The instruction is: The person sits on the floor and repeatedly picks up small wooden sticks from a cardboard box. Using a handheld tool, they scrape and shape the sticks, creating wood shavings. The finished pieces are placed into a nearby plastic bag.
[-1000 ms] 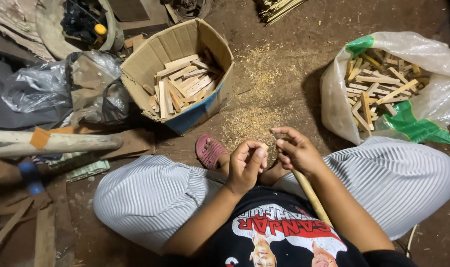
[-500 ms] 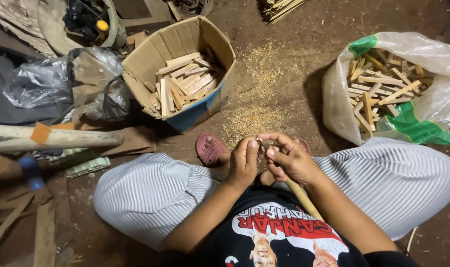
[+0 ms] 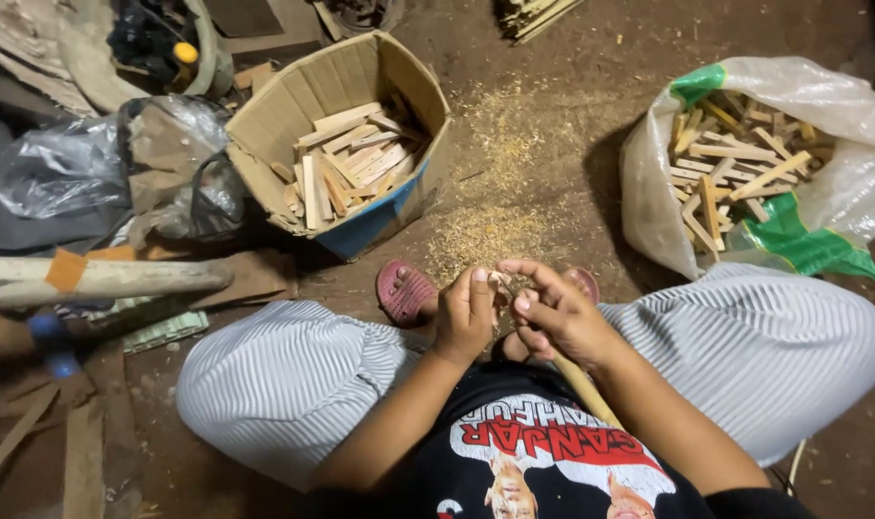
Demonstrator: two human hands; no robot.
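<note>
left hand (image 3: pixel 464 315) clenched on small wood piece (image 3: pixel 501 282) above the sandals, mid-floor | right hand (image 3: pixel 557 317) fingers pinch same piece, long stick (image 3: pixel 581 384) beneath wrist | judgement: grip firm, shave away from fingers | cardboard box (image 3: pixel 264 125) far-left, plastic sack (image 3: pixel 649 192) right

**Hidden and cut-off items**

Small wood piece (image 3: pixel 500 281): pinched between both hands, mostly covered by fingers; shape unreadable.
Long stick (image 3: pixel 581 384): upper end hidden under the right hand (image 3: pixel 557 312).
Pale pole (image 3: pixel 101 279): cut by left edge.
Wood bundle (image 3: pixel 533 14): cut by top edge.
Dark tool clutter (image 3: pixel 154 38): too murky to identify.
</note>
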